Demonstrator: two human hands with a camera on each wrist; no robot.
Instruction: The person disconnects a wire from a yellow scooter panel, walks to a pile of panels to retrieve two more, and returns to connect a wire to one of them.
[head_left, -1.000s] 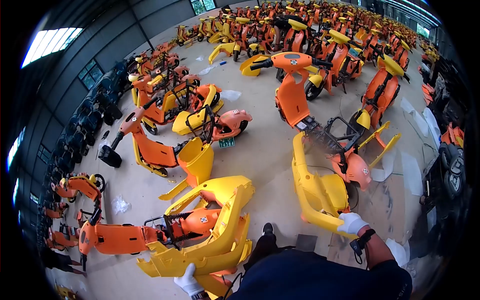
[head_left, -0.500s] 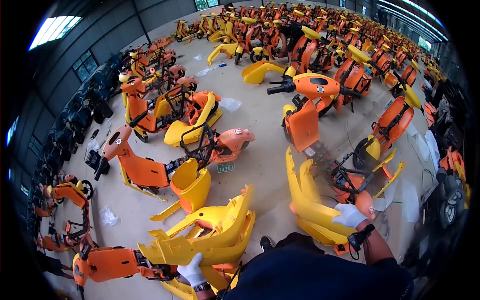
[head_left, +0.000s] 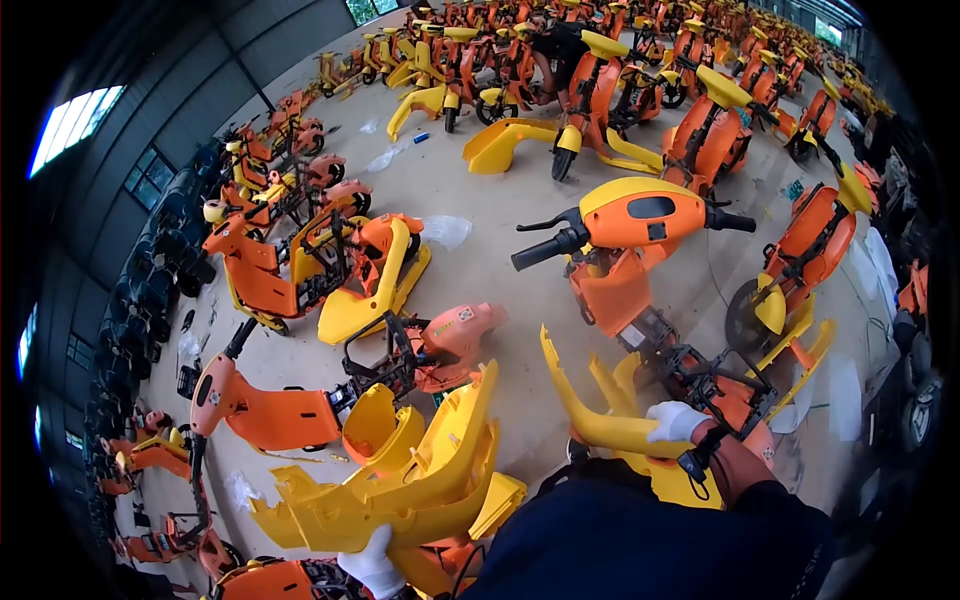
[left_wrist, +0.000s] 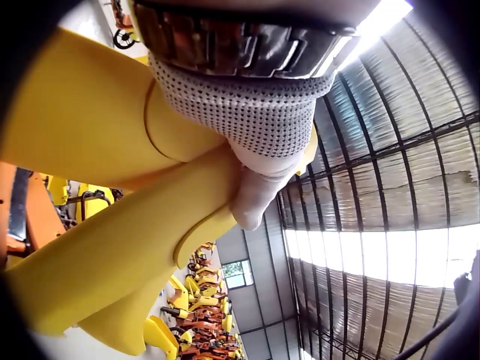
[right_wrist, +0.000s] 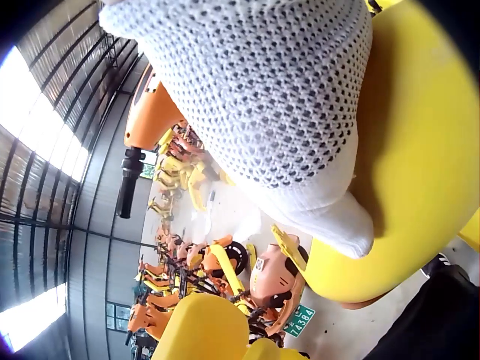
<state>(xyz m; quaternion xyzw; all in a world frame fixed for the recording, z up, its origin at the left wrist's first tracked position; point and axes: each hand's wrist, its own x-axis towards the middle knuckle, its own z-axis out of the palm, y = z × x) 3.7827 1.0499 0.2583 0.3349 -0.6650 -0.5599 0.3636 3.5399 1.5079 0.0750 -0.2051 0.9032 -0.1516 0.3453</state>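
In the head view my gloved left hand (head_left: 372, 565) grips the lower edge of several yellow scooter body panels (head_left: 370, 510), bunched together at the lower left. Its thumb lies along a curved panel (left_wrist: 127, 232) in the left wrist view, with the other fingers hidden behind. At the right, my gloved right hand (head_left: 675, 422) holds another yellow body panel (head_left: 605, 432) by its curved end, with its long prongs pointing forward. The right wrist view shows the thumb on that panel's smooth yellow surface (right_wrist: 420, 165); the remaining fingers are hidden.
An orange scooter with a bare frame (head_left: 620, 290) stands ahead on the right, another (head_left: 275, 410) ahead on the left. Loose yellow panels (head_left: 505, 145) and plastic sheets (head_left: 447, 231) lie on the concrete floor (head_left: 500, 250). Rows of scooters fill the back.
The view has moved forward, bringing the scooters ahead closer. The right-hand panel has swung so that its prongs point more forward. Both hands keep their hold on the panels.
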